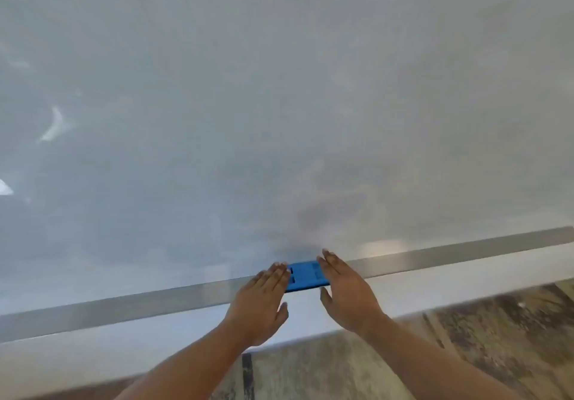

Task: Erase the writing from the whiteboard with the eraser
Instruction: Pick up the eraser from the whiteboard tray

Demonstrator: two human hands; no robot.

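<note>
Basically the eraser (307, 276), a flat blue block, lies on the metal ledge (466, 255) along the whiteboard's lower edge, touching the board or just in front of it; which, the blur hides. The whiteboard (279, 89) fills nearly the whole view and shows no legible writing anywhere. What remains is a grey smudge (323, 210) just above the eraser, faint cloudy haze across the surface, and a couple of bright streaks at far left that look like glare, not ink. Judgement: the erasing looks essentially done, with the eraser parked on the ledge; at most a residue pass over the smudge is left, if that counts. The left hand (262, 303) is open, fingers extended and flat, fingertips at the eraser's left end, touching or nearly so. The right hand (348, 291) is likewise open, fingers straight, alongside the eraser's right end with the thumb hanging below the ledge. Neither hand is gripping anything; whether they are arriving at the eraser or leaving it cannot be told from one frame. No brand, label or text is readable on the eraser: only two darker rectangular recesses on its top face. Below the board a pale band runs along the frame, then wood-patterned floor (466, 353). Focus is soft throughout, so fine marks could go unseen.
</note>
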